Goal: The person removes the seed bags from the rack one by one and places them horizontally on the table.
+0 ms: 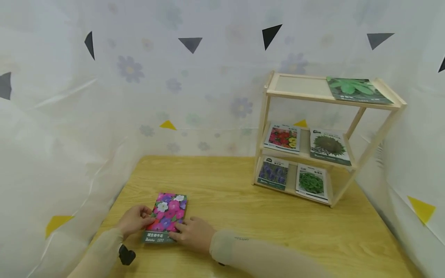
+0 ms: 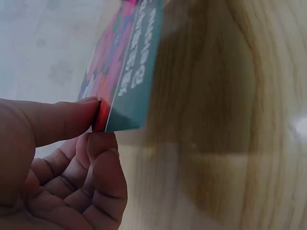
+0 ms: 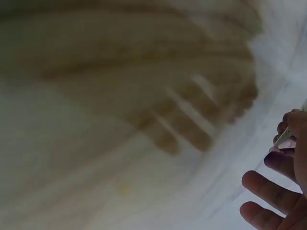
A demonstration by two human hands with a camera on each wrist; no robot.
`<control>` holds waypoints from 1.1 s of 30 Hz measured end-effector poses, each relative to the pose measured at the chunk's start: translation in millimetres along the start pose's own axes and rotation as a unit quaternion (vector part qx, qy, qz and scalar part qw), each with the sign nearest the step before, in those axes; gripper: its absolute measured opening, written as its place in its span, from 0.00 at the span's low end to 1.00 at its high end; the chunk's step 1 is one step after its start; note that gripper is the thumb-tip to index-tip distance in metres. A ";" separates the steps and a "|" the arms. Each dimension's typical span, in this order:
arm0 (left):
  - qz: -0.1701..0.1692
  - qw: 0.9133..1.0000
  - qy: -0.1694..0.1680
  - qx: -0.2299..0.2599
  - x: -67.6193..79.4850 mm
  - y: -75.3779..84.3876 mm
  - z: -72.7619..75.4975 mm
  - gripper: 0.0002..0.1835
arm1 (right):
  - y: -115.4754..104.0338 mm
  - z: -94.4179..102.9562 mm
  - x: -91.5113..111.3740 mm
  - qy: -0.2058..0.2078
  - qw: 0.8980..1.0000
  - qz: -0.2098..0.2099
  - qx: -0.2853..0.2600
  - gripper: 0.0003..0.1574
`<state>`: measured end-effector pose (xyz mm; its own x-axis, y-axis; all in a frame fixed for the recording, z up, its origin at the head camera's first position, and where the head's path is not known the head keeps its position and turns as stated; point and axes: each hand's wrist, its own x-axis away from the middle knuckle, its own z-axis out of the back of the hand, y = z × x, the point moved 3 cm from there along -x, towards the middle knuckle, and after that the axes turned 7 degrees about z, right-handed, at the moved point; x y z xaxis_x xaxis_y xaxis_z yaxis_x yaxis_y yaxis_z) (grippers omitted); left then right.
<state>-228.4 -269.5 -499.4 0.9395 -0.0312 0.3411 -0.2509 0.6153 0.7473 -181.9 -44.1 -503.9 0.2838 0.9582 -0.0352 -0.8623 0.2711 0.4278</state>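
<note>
beyond the fingers (image 1: 183,228) of the right hand (image 1: 195,234) the tabletop (image 1: 215,185) lies open, up to the wooden rack (image 1: 304,144) farther right. the packet (image 1: 168,213) blocks passage between them and the left hand (image 1: 135,221).

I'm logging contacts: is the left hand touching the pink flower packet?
Touching: the left wrist view shows the left hand pinching the pink flower packet at its edge.

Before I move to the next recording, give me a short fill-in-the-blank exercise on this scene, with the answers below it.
1. The left hand pinches the pink-flowered packet between a bent finger and the ____.
2. In the head view, the wooden rack stands to the ____ of that packet.
3. The packet picturing large green leaves lies on the rack's ____ shelf.
4. The middle shelf bears exactly ____ packets.

Missing words: thumb; right; top; two.
</note>
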 end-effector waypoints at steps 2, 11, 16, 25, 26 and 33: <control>0.009 1.000 0.003 -0.015 -2.3 -7.4 2.1 0.17 | -4.5 -3.2 -5.6 -0.017 1.000 0.004 -0.013 0.24; 0.032 0.997 0.005 -0.065 -3.4 -28.5 6.6 0.15 | -12.9 -24.5 -26.2 -0.077 0.989 0.028 -0.120 0.26; 0.027 0.992 0.021 -0.119 -3.0 -32.9 14.8 0.15 | -11.8 -25.3 -31.0 -0.126 0.981 0.026 -0.146 0.29; 0.035 0.990 0.014 -0.139 -1.8 -40.3 23.8 0.14 | -18.9 -20.1 -33.6 -0.183 0.970 0.031 -0.157 0.33; 0.036 0.991 0.012 -0.132 -2.6 -42.4 24.0 0.14 | -19.7 -20.4 -33.5 -0.187 0.969 0.030 -0.157 0.33; 0.029 0.995 -0.009 -0.090 -9.5 -54.9 24.3 0.12 | -19.7 -19.6 -32.4 -0.194 0.962 0.016 -0.189 0.34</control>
<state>-229.2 -322.1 -529.8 0.9202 -0.0041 0.3914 -0.2572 0.7474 0.6125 -182.3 -78.7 -528.9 0.3260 0.8808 0.3433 -0.9436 0.3256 0.0606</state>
